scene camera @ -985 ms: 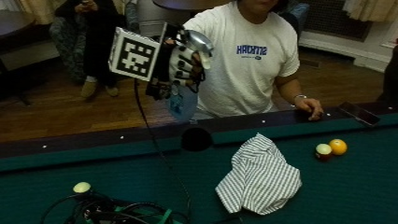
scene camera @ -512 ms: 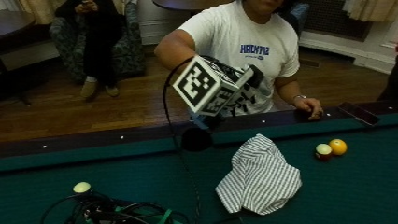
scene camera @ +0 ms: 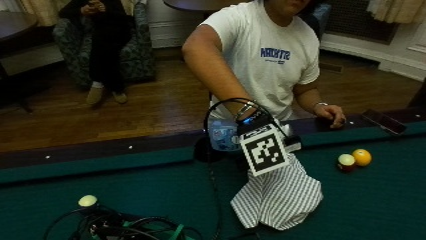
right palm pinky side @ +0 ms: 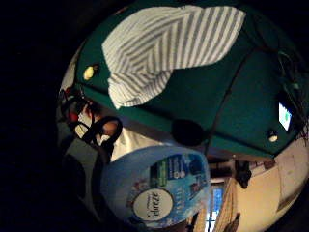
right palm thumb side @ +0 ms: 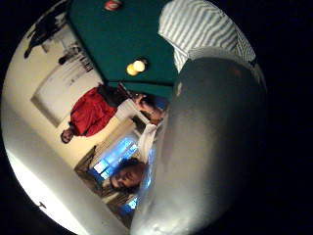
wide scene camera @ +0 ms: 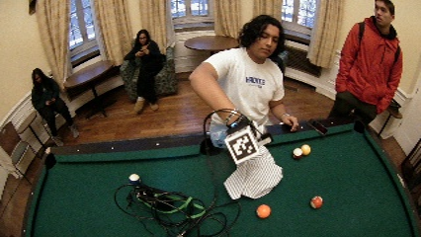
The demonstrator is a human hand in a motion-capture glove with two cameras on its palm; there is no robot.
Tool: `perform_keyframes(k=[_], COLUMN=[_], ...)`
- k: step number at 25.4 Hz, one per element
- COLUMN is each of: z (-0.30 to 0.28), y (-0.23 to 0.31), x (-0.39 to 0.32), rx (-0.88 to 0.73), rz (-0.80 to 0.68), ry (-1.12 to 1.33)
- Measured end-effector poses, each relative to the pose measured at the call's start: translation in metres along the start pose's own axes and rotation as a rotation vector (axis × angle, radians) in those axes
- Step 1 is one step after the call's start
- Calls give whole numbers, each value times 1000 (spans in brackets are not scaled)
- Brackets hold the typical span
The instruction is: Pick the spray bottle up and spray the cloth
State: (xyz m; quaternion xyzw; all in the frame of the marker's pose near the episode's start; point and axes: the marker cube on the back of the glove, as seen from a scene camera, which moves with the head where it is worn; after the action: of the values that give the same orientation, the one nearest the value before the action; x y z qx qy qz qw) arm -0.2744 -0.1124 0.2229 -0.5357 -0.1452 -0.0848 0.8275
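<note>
Green felt covers the pool table [scene camera: 133, 185], which stands on a wooden floor. At the table's far rail, beside the side pocket [scene camera: 203, 150], the person's gloved right hand [scene camera: 256, 132] is curled round a pale blue spray bottle [scene camera: 223, 135] and holds it in the air just above the rail. Directly below and in front of that hand, a grey-and-white striped cloth [scene camera: 279, 197] lies crumpled on the felt near the far edge. Two balls [scene camera: 353, 160], touching each other, rest near the same edge beside the cloth. The bare hand [scene camera: 331, 115] rests on the far rail. A white ball [scene camera: 87, 201] and tangled cables [scene camera: 126, 227] lie toward the near edge.
</note>
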Motion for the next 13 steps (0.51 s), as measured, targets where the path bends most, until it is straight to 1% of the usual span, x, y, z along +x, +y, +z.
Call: perform_keyframes(k=[6,13], z=[36,61], y=[-31,-51], x=[18,26], rx=[-147,-228], rz=[154,210], ry=[91,139])
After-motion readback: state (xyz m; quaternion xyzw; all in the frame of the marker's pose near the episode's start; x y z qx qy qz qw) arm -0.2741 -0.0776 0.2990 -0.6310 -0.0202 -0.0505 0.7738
